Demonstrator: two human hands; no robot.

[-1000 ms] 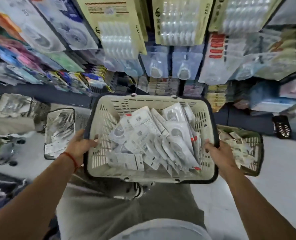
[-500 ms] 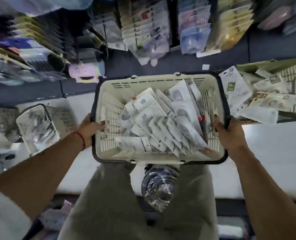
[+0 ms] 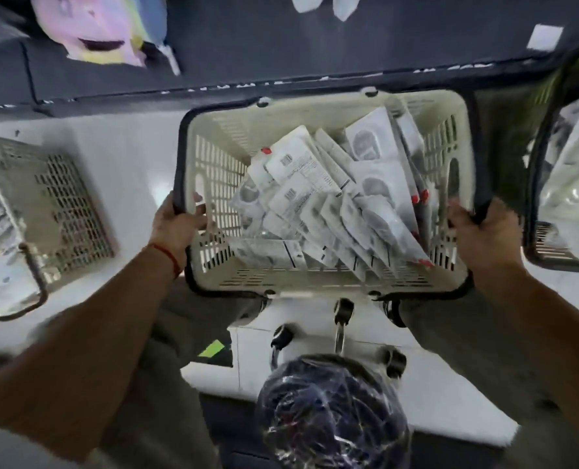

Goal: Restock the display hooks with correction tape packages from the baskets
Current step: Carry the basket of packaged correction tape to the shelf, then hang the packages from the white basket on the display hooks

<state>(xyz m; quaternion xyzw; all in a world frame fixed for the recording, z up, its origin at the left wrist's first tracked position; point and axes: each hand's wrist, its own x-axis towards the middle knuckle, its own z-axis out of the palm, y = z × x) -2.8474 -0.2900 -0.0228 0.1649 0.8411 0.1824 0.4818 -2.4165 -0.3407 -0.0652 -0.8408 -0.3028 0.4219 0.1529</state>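
A: Which step is this?
B: Carrying stock. The left hand (image 3: pixel 176 221) grips the cream basket (image 3: pixel 315 282) rim at 9 o'clock, the packages (image 3: pixel 328 198) lie inside, the right hand (image 3: pixel 481 231) grips at 3 o'clock.
A: And next?
B: Probably set it down, then pick one package.

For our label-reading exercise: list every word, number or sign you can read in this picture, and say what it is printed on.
None can be read.
Packages in the cream basket: barcodes and lines of print show, too blurred to read.
White tag on the dark shelf base: appears blank.
Packages in the side baskets: too blurred.
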